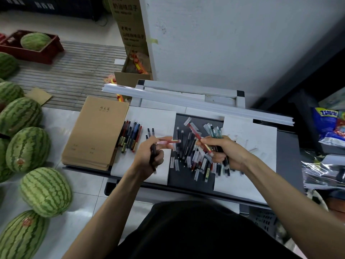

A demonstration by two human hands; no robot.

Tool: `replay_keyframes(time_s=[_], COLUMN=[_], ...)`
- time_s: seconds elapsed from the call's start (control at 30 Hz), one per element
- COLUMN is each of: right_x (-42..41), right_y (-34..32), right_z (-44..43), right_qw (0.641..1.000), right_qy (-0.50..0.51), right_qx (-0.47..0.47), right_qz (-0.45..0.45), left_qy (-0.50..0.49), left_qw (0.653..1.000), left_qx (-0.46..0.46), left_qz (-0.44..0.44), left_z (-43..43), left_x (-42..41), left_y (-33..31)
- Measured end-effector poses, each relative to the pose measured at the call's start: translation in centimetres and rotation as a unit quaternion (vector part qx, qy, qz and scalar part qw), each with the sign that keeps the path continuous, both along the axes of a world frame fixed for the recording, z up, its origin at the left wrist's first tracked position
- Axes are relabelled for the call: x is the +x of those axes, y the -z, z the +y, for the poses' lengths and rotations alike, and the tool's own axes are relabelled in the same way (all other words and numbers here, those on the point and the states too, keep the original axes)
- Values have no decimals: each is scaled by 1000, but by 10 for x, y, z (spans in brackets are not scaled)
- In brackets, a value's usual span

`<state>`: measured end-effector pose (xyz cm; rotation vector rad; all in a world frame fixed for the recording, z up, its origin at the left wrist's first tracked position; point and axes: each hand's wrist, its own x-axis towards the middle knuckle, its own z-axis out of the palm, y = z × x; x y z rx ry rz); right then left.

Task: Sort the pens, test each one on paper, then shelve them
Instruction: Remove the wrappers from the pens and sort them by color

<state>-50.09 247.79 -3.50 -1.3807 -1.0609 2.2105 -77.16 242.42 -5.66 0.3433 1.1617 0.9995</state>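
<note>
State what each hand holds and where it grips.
Left hand: black pen mid-barrel, pink pen by one end. Right hand: red pen mid-barrel, plus a pen bundle round its middle.

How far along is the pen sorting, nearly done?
Early on. A small row of pens lies sorted beside the brown notebooks. The left hand grips a black pen, the right hand a bundle. A loose pile waits on the dark tabletop; no shelving shows yet.
</note>
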Motion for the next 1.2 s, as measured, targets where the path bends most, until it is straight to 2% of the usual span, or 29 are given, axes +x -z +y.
replay_keyframes(time_s=[0.13,0.27,0.37,0.53,0.6,0.7,0.8,0.93,1.0,1.03,1.1,1.2], right_x=[-10,-25,-35,-46,-50,-55,-60,-55,-47,-42,-29,-10], right_y=[11,11,9,15,13,8,5,19,24,25,24,23], right_z=[-4,-7,-7,-7,-4,-1,-3,-13,-23,-29,-42,-60], right_qw=[994,983,984,996,996,992,981,972,977,982,988,986], right_qy=[61,123,133,91,86,117,165,201,193,177,141,154], right_qx=[-55,-84,-82,-14,-4,-43,-97,-114,-86,-72,-52,-58], right_qz=[79,102,86,-18,-28,-6,37,35,10,-4,-29,-26], left_qy=[-13,-47,-53,-63,-63,-80,-63,45,103,138,231,393], left_qw=[1000,999,999,997,995,989,994,983,952,916,811,632], left_qx=[11,21,-1,-38,-65,-98,-94,-54,-9,37,150,275], left_qz=[1,-2,8,-20,-42,-78,-1,167,287,374,516,609], left_z=[-1,-3,-4,-4,-5,-7,-6,7,17,24,39,66], left_x=[-3,-5,-10,-15,-14,-8,-2,5,14,18,21,15], left_y=[-1,5,13,25,25,22,19,20,18,16,12,8])
